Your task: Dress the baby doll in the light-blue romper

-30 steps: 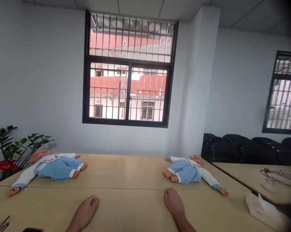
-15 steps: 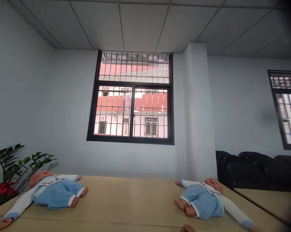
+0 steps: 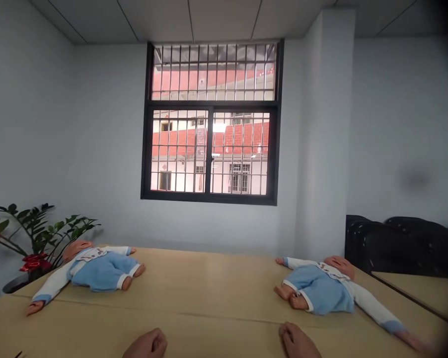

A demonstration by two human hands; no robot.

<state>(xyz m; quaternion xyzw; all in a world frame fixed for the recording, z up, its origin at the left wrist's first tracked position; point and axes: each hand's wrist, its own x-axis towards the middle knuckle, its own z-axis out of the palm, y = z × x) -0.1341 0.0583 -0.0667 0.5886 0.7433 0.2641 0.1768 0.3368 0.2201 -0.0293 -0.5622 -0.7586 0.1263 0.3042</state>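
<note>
At the bottom of the view, my left hand (image 3: 146, 343) rests at the near part of the wooden table (image 3: 209, 288), its fingers curled in. My right hand (image 3: 297, 341) is also curled, to the right of it and below the feet of one doll. That doll (image 3: 321, 291), in a white and blue outfit, lies on its back at the table's right side with arms spread. A similar doll (image 3: 101, 271) lies at the left side, beyond my left hand. Neither hand touches a doll, and nothing shows in either hand.
A potted plant (image 3: 41, 238) with a red bow stands behind the table's left edge. Black chairs (image 3: 399, 248) and another table (image 3: 425, 291) are at the right. Behind are a barred window (image 3: 211, 124) and a wall column (image 3: 332, 139).
The view has tilted down, so the table and dolls show higher up. My left hand has come into view, and more of my right hand shows.
</note>
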